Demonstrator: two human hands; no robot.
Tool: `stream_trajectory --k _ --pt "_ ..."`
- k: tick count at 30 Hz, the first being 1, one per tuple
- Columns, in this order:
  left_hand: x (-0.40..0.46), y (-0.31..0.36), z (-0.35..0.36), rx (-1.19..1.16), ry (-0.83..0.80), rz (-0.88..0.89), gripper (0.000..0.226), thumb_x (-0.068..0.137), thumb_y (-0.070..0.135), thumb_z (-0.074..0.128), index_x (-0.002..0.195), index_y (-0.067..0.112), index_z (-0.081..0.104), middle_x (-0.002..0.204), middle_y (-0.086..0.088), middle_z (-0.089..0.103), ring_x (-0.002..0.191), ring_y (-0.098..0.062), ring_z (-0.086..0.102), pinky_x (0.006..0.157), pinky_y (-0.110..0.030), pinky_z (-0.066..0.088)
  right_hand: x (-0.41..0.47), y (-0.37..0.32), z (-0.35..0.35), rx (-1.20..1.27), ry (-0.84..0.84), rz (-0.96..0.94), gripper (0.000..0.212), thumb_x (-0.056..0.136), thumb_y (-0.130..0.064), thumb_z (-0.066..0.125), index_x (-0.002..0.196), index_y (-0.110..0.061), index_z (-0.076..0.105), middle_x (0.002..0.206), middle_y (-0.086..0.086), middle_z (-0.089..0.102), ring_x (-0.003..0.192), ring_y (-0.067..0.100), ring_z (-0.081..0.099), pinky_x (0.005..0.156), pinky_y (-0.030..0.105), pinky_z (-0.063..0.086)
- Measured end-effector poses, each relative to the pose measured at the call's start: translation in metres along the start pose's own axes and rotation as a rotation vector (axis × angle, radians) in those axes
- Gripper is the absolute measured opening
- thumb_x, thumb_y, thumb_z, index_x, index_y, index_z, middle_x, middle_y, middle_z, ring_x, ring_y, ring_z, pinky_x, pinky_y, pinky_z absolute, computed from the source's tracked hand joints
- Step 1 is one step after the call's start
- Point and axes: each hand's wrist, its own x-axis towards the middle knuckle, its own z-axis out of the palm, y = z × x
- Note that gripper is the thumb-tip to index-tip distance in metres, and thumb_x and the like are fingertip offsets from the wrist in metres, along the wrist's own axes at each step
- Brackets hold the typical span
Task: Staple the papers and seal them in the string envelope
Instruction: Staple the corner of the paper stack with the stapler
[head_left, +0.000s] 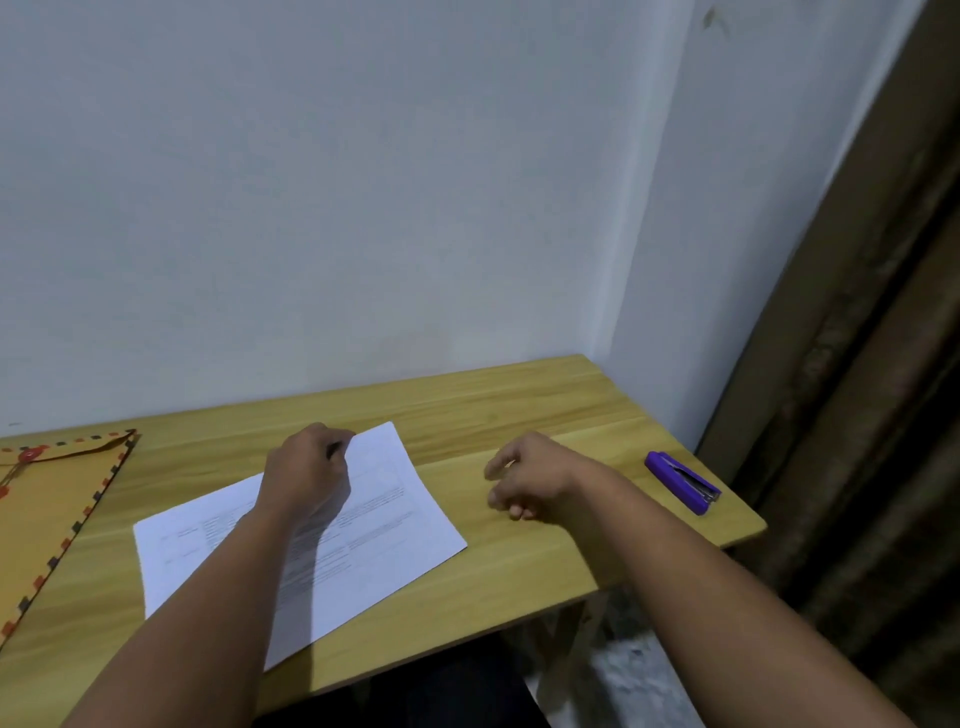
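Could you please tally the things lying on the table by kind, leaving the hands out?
Papers: 1 stack; sheets cannot be counted
String envelope: 1
Purple stapler: 1
Total: 3 things on the wooden table

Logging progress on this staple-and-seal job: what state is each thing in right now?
papers: flat on the table, far corner pinched by the left hand
left hand: gripping the papers' far edge
right hand: loosely curled above the table, holding nothing
purple stapler: closed, lying untouched near the table's right edge
string envelope: flat at the left, flap down, no papers visibly in it
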Motion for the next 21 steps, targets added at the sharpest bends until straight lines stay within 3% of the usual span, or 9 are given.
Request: stream_trajectory --k 1,3,5,6,10,14,17,19,21 --pt "-0.002 0.001 0.002 -0.009 -0.013 0.017 0.021 0.092 0.011 0.055 0.089 0.02 0.074 0.092 -0.002 0.068 0.088 -0.029 0.062 0.077 -0.042 0.051 0.0 0.004 -0.017 -0.079 0.157 -0.027 0.034 0.089 -0.004 0.073 0.123 -0.007 0.068 0.085 0.015 0.074 0.057 0.015 0.068 0.053 0.024 0.051" --pt "-0.005 0.004 0.006 -0.009 -0.038 0.043 0.022 0.092 0.012 0.055 0.088 0.021 0.074 0.089 -0.001 0.067 0.086 -0.028 0.063 0.076 -0.041 0.051 -0.002 0.008 -0.051 -0.397 0.49 -0.009 0.032 0.089 -0.021 0.07 0.121 -0.021 0.071 0.112 0.009 0.076 0.091 0.02 0.074 0.077 0.028 0.057" --pt "-0.006 0.004 0.011 0.0 -0.054 0.063 0.021 0.092 0.012 0.055 0.087 0.021 0.073 0.088 0.001 0.065 0.085 -0.028 0.063 0.075 -0.04 0.051 -0.011 0.013 -0.08 -0.656 0.611 0.16 0.044 0.088 -0.027 0.064 0.132 -0.026 0.062 0.137 0.008 0.063 0.123 0.031 0.063 0.1 0.04 0.052" --pt "-0.007 0.005 0.012 -0.004 -0.064 0.068 0.021 0.093 0.013 0.055 0.088 0.021 0.074 0.088 0.002 0.065 0.085 -0.028 0.064 0.075 -0.04 0.051 -0.015 0.019 -0.093 -0.72 0.595 0.28 0.049 0.085 -0.03 0.063 0.134 -0.027 0.058 0.141 0.01 0.058 0.128 0.035 0.058 0.104 0.046 0.05" --pt "-0.013 0.006 0.018 -0.041 -0.077 0.105 0.024 0.092 0.013 0.053 0.09 0.025 0.073 0.083 0.003 0.063 0.08 -0.025 0.063 0.074 -0.041 0.052 -0.013 0.044 -0.122 -0.834 0.329 0.66 0.043 0.068 -0.036 0.066 0.105 -0.013 0.061 0.127 0.014 0.06 0.111 0.038 0.061 0.102 0.054 0.052" --pt "-0.017 0.002 0.026 -0.021 -0.04 0.139 0.024 0.079 0.017 0.04 0.083 0.022 0.064 0.074 0.004 0.053 0.069 -0.022 0.057 0.066 -0.04 0.052 -0.01 0.038 -0.114 -0.888 0.312 0.614 0.024 0.076 -0.023 0.068 0.095 -0.01 0.064 0.102 0.015 0.063 0.092 0.036 0.067 0.091 0.048 0.06" --pt "-0.018 -0.001 0.031 -0.016 0.014 0.185 0.033 0.08 0.011 0.049 0.096 0.029 0.072 0.078 0.008 0.053 0.072 -0.02 0.059 0.064 -0.036 0.049 0.008 0.022 -0.107 -0.775 0.327 0.447 0.023 0.09 -0.022 0.07 0.102 -0.003 0.066 0.097 0.017 0.067 0.081 0.033 0.068 0.072 0.041 0.062" --pt "-0.019 -0.001 0.032 -0.008 0.026 0.22 0.037 0.081 0.005 0.055 0.103 0.029 0.072 0.082 0.009 0.053 0.074 -0.02 0.059 0.064 -0.035 0.048 0.021 0.007 -0.1 -0.456 0.355 0.278 0.015 0.096 -0.013 0.067 0.109 -0.006 0.065 0.1 0.017 0.069 0.074 0.03 0.068 0.058 0.034 0.057" --pt "-0.019 0.0 0.033 0.004 0.031 0.232 0.036 0.081 0.003 0.056 0.103 0.027 0.072 0.083 0.008 0.053 0.074 -0.02 0.057 0.064 -0.036 0.049 0.029 -0.009 -0.084 0.003 0.331 0.136 0.01 0.098 -0.004 0.067 0.104 -0.01 0.062 0.094 0.019 0.07 0.069 0.029 0.068 0.055 0.034 0.057"
